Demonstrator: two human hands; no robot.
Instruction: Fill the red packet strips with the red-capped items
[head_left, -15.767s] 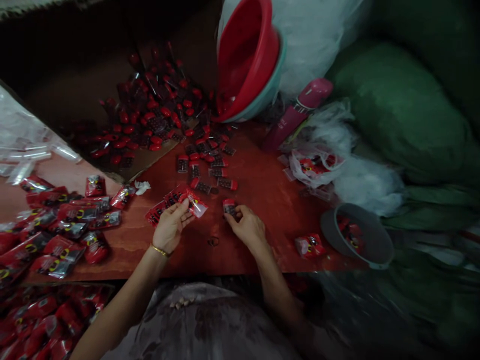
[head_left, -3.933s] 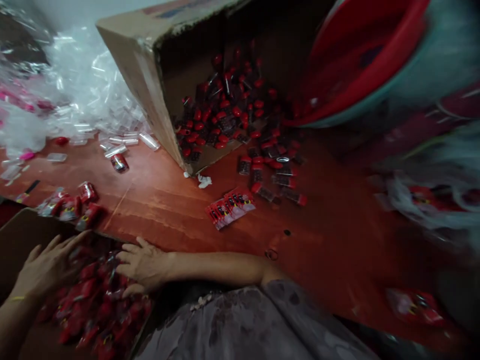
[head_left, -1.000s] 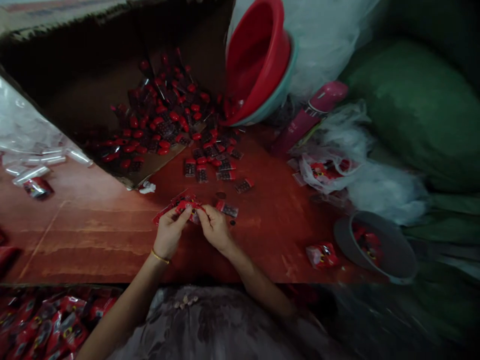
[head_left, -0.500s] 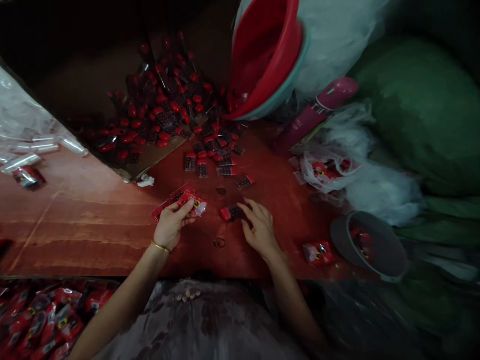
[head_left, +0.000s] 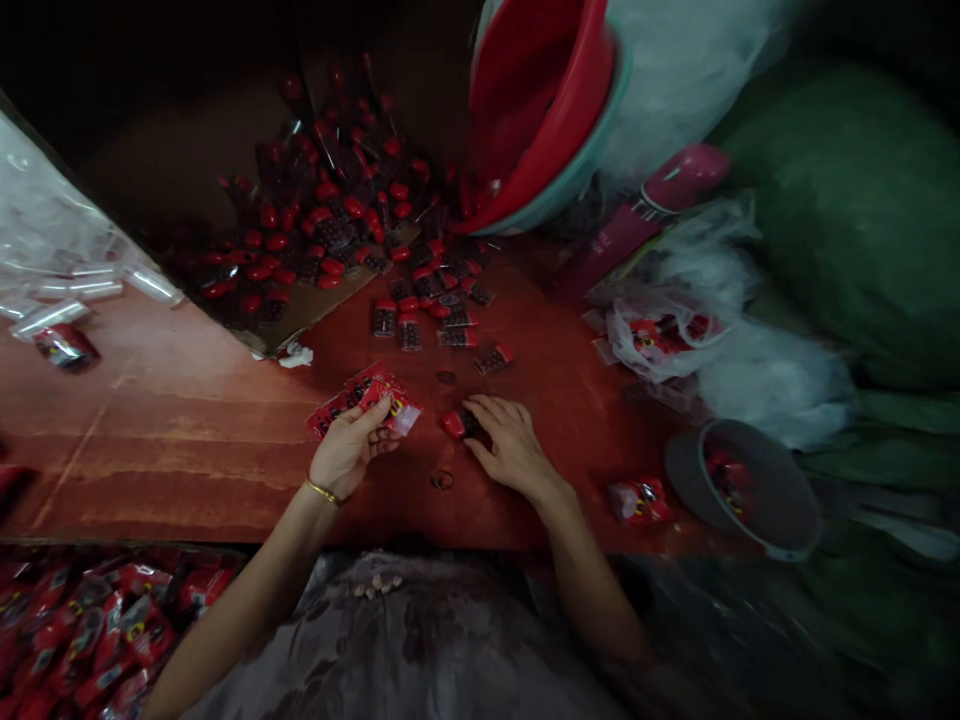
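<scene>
My left hand (head_left: 351,445), with a gold bangle at the wrist, pinches a few flat red printed plastic packets (head_left: 397,410) fanned out above the table. On the table to its right lies a small red-capped container (head_left: 455,424) with dark contents. My right hand (head_left: 514,445) has its thumb and fingers closed around the dark end of that container, hiding part of it. Farther back, several similar red-capped containers (head_left: 384,318) lie loose in front of a heap of them (head_left: 330,225) in an open cardboard box (head_left: 300,318).
Nested red and teal basins (head_left: 551,130) lean behind a maroon flask (head_left: 626,222). At right are plastic bags (head_left: 772,380), a filled packet (head_left: 640,501) and a grey bucket (head_left: 686,475). Clear tubes (head_left: 52,318) lie at left. Many filled packets (head_left: 112,630) sit below the table's front edge.
My right hand has moved left and closed around the dark end of the red-capped container. My left hand still holds the packets, nearly in place. The view has shifted slightly.
</scene>
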